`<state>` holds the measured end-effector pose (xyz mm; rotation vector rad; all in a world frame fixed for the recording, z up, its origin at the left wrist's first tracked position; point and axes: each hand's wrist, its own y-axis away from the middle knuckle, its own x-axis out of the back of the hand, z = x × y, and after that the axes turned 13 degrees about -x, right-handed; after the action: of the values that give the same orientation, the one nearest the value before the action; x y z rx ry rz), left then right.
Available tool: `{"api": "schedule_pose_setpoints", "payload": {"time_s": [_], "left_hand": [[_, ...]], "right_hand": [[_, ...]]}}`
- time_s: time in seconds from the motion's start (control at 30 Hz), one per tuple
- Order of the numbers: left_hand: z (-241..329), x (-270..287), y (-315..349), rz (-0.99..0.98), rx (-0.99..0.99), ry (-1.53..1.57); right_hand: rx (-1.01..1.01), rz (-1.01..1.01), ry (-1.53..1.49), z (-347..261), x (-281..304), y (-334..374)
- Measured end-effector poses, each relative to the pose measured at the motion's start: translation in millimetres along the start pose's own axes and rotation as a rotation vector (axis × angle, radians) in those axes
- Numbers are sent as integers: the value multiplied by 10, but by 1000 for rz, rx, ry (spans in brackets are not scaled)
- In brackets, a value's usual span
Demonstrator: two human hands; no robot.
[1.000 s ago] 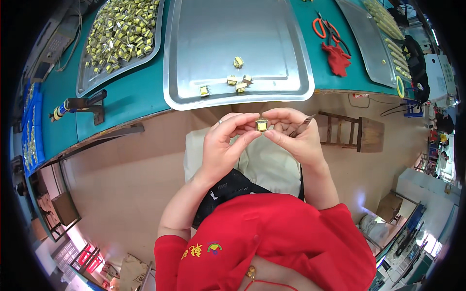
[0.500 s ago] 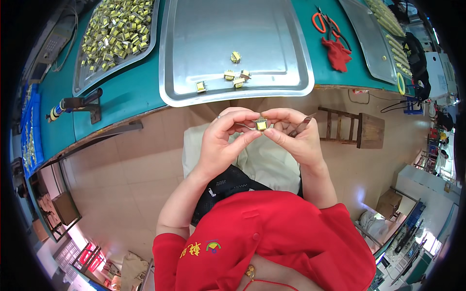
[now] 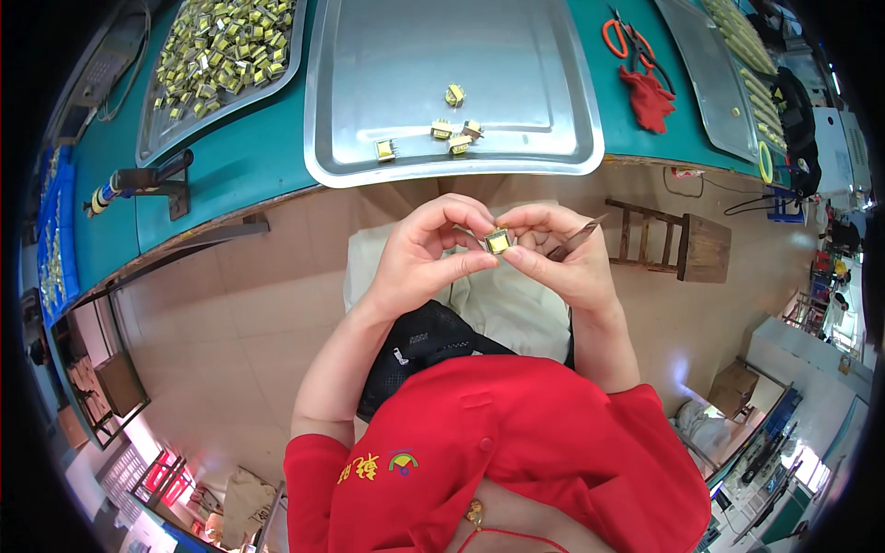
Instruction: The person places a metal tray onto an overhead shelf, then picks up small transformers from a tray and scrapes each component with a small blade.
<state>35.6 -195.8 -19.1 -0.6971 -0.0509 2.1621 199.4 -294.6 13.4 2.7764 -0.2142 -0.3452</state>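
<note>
A small transformer (image 3: 498,241) with a yellow-wrapped middle and dark core is held up in front of my lap, beyond the near edge of the bench. My right hand (image 3: 564,253) pinches it between thumb and forefinger. Tucked in the same hand is a slim brown pointed tool (image 3: 579,238), like tweezers, its tip sticking out to the upper right. My left hand (image 3: 429,249) is closed around the transformer's left side, forefinger above and thumb below; exact contact is hard to see. Several similar transformers (image 3: 460,144) lie in the near part of the metal tray (image 3: 442,55).
Another tray (image 3: 147,138) at the far left is heaped with transformers. A dark clamp-like fixture (image 3: 171,182) stands at the bench's left edge. Right of the middle tray lie orange-handled scissors (image 3: 616,39), dark-handled pliers and a red cloth (image 3: 648,100). A wooden stool (image 3: 696,247) stands to the right.
The transformer has tilted slightly in my fingers. My left thumb and forefinger sit a little farther apart, and the brown tool has swung slightly upward. The view has shifted a little.
</note>
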Motion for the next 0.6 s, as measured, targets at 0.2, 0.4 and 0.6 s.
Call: {"api": "schedule_pose_setpoints", "payload": {"time_s": [0.2,0.4,0.6], "left_hand": [[-18,17,12,-16,5,32],[-37,8,0,25,20,59],[-58,8,5,34,2,77]], "right_hand": [[-20,-45,-31,21,7,-5],[-18,-42,-36,28,15,-23],[-14,-60,-58,8,3,-27]]}}
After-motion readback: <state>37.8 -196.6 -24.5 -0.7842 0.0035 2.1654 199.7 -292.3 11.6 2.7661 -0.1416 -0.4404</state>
